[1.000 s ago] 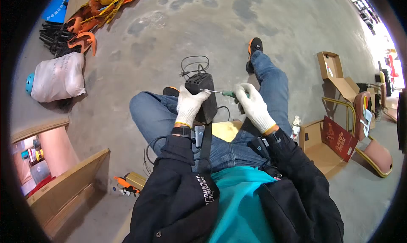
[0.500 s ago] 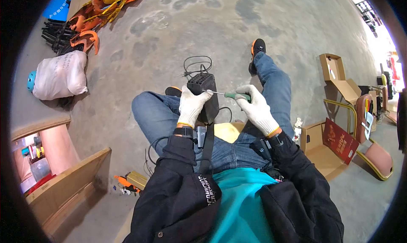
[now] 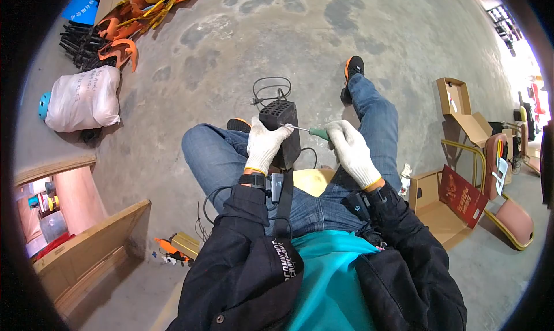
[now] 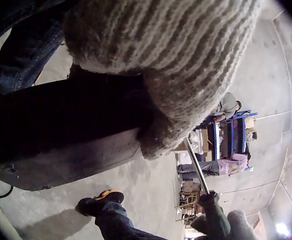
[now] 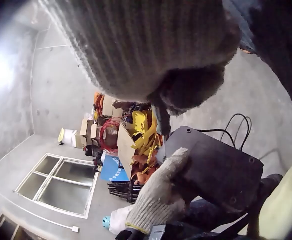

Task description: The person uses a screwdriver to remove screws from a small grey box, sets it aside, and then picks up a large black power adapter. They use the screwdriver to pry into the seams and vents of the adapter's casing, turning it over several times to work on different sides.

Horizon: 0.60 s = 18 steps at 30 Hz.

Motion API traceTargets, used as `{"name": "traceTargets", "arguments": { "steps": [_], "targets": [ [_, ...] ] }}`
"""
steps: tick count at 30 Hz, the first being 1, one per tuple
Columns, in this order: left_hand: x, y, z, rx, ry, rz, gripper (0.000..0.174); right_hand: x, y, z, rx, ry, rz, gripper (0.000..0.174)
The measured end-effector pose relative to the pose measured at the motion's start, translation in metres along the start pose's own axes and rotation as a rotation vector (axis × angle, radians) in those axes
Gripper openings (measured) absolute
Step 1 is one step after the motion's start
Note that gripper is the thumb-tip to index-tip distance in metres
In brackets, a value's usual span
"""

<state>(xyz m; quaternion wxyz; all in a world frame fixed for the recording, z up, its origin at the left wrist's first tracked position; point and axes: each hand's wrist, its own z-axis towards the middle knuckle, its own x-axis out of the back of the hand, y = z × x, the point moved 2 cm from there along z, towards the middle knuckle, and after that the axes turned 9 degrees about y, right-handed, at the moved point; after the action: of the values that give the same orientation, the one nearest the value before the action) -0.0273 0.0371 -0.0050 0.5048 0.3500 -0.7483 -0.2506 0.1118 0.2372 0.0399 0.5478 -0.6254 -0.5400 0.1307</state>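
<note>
Between the person's legs stands a black box-shaped device (image 3: 294, 137) with rows of vent holes on one end. The white-gloved left hand (image 3: 264, 145) grips its near side, the thumb and fingertips beside the tip of a screwdriver. In the white-gloved right hand (image 3: 353, 155) is the green handle (image 3: 318, 133) of that screwdriver, its shaft pointing left at the device. The left wrist view shows the metal shaft (image 4: 197, 165) running up to the left glove, which hides its tip. Screw holes mark the device's broad face (image 5: 221, 165) in the right wrist view.
A black cable (image 3: 271, 80) loops on the floor beyond the device. To the right lie an open cardboard box (image 3: 430, 210) and pink-seated chairs (image 3: 515, 218). A wrapped white bundle (image 3: 83, 100) and orange and yellow parts (image 3: 124, 51) are at the left.
The right hand's fingers have shifted back along the screwdriver handle, so more of the green shows. The left hand keeps its grip on the device. The head view has drifted slightly.
</note>
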Motion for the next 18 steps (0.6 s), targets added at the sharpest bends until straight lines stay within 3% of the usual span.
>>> {"name": "traceTargets", "arguments": {
  "steps": [8, 11, 13, 15, 18],
  "targets": [
    [-0.002, -0.006, 0.002, -0.002, -0.003, -0.007, 0.082, -0.002, -0.014, -0.005, 0.240, 0.081, 0.013, 0.035],
    [0.000, -0.003, 0.000, -0.012, -0.008, -0.038, 0.082, -0.005, -0.013, -0.002, 0.139, 0.144, 0.095, 0.037],
    [-0.001, -0.003, 0.000, -0.017, -0.006, -0.046, 0.082, 0.002, -0.014, 0.000, -0.137, 0.005, 0.016, 0.039],
    [-0.001, -0.003, 0.001, -0.031, -0.011, -0.060, 0.081, 0.001, -0.006, -0.001, -0.101, -0.017, 0.009, 0.041],
    [-0.008, -0.015, 0.008, -0.028, 0.003, -0.062, 0.079, 0.001, 0.002, -0.001, 0.107, 0.023, 0.007, 0.036]
  ]
}}
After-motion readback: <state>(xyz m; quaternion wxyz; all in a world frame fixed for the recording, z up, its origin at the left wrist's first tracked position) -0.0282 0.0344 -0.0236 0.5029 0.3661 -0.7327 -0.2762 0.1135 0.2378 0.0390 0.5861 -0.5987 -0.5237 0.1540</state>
